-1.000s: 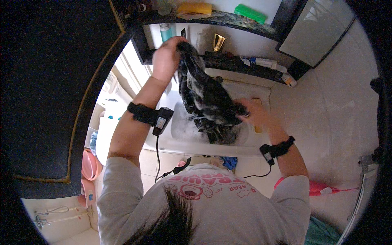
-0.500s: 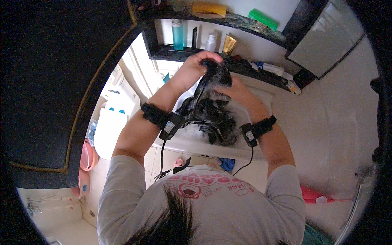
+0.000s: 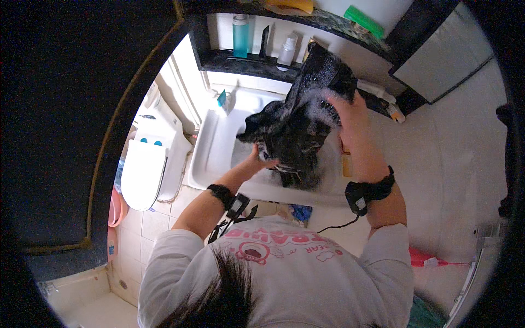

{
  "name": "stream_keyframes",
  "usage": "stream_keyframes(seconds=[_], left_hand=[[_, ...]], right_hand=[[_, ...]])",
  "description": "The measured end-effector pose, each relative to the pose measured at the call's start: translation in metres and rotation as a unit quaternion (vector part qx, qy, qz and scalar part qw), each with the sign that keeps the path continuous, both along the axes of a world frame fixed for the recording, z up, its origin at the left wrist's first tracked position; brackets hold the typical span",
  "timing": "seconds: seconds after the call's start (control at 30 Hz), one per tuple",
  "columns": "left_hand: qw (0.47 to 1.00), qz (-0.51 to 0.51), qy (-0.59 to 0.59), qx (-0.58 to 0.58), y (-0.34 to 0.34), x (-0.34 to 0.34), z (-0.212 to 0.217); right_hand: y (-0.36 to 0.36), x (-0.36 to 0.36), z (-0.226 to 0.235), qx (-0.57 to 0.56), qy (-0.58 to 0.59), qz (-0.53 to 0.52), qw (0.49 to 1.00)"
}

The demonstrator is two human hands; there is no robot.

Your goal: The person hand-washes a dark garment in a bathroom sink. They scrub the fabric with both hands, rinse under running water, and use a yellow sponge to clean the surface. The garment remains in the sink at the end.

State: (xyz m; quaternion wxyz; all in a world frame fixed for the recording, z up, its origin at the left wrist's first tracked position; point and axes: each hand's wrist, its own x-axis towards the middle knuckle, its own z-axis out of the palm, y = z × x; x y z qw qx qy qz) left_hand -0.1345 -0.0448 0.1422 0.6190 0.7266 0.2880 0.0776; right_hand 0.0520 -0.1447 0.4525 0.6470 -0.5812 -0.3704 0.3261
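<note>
A soaked black garment (image 3: 306,117), streaked with white suds, hangs bunched over the white sink basin (image 3: 210,156). Its upper part is lifted toward the shelf and its lower folds rest in foamy water. On its right side my right hand (image 3: 349,112) grips the cloth, with the fingertips partly hidden by foam and fabric. Lower on the left, my left hand (image 3: 260,160) holds the bottom folds; its thumb shows, while most of the fingers are under the cloth. What kind of garment it is cannot be made out.
Behind the garment runs a dark shelf (image 3: 224,63) with a teal bottle (image 3: 240,35) and a white pump bottle (image 3: 287,50). A yellowish bar (image 3: 346,164) lies on the sink's right rim. Left of the sink stands a white toilet (image 3: 143,175); a mirrored panel (image 3: 440,57) is at upper right.
The garment has been raised and spread up to the right with my right hand. My left hand has dropped from its upper end to the lower left folds.
</note>
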Motion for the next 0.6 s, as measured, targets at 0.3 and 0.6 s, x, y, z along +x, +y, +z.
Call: stream_keyframes(seconds=[0.3,0.6], left_hand=[[0.935,0.078,-0.284,-0.195,0.036,0.023,0.161],[0.865,0.075,-0.409,-0.28,0.038,0.04,0.325]], right_hand=[[-0.053,0.082,0.015,-0.14,-0.42,-0.142,0.885],[-0.088,0.141,0.014,-0.196,-0.265,-0.126,0.936]])
